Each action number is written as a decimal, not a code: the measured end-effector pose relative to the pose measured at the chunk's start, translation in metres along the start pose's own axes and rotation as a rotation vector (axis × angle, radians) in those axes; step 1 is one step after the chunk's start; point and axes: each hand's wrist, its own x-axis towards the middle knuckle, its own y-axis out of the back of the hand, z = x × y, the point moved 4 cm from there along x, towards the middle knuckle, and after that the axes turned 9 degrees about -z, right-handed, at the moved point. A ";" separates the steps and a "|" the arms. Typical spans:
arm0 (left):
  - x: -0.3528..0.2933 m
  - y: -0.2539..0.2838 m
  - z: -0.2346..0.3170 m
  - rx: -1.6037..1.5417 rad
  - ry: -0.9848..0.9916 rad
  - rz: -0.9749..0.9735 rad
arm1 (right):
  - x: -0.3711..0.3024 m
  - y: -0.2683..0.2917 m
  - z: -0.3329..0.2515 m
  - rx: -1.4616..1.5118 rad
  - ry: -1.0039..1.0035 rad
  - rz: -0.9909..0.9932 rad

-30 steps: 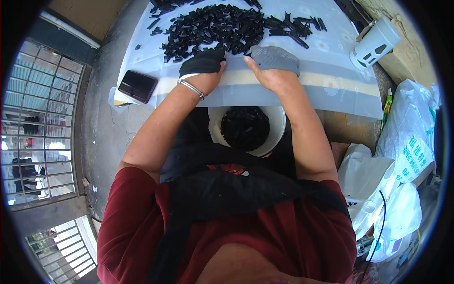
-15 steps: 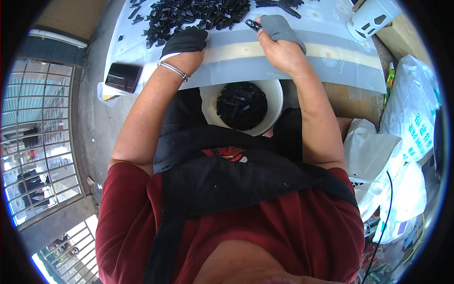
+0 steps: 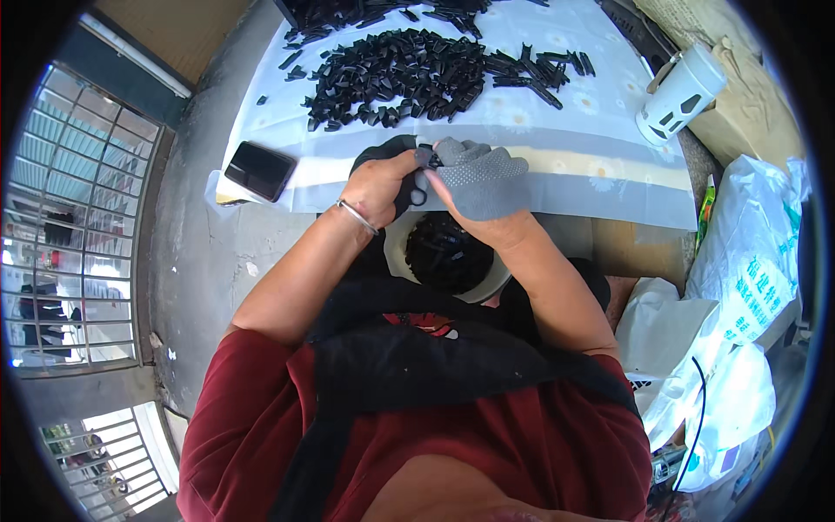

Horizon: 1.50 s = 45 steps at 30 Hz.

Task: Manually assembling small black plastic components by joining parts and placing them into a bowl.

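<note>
1. Pinching blk part [image 3: 433,160] over nr edge of counter [image 3: 609,196], R hand [image 3: 484,177] had fingers curled.
2. L hand [image 3: 383,179] met it, also curled; couldn't tell its hold, partly hidden.
3. Blk pile [image 3: 396,76] lay beyond, bucket [image 3: 396,250] below.

This is looking like a makeshift workshop — loose black parts [image 3: 396,74] are lying heaped on a daisy-print tablecloth [image 3: 578,130], more are sitting in a white bucket [image 3: 395,248], and concrete floor [image 3: 209,287], barred windows [image 3: 74,230] and plastic bags [image 3: 750,230] are surrounding them.
</note>
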 end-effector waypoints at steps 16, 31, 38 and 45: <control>-0.020 -0.002 0.015 0.473 -0.215 -0.067 | -0.006 0.015 0.013 0.418 0.016 -0.081; -0.034 -0.019 0.035 1.256 -0.373 -0.129 | -0.007 -0.007 -0.010 0.291 0.100 -0.176; -0.003 0.016 0.055 1.695 -0.344 0.084 | 0.032 -0.015 0.066 0.166 -0.271 -0.202; 0.050 0.030 0.054 1.790 -0.455 0.270 | 0.055 -0.043 0.072 0.019 -0.270 -0.322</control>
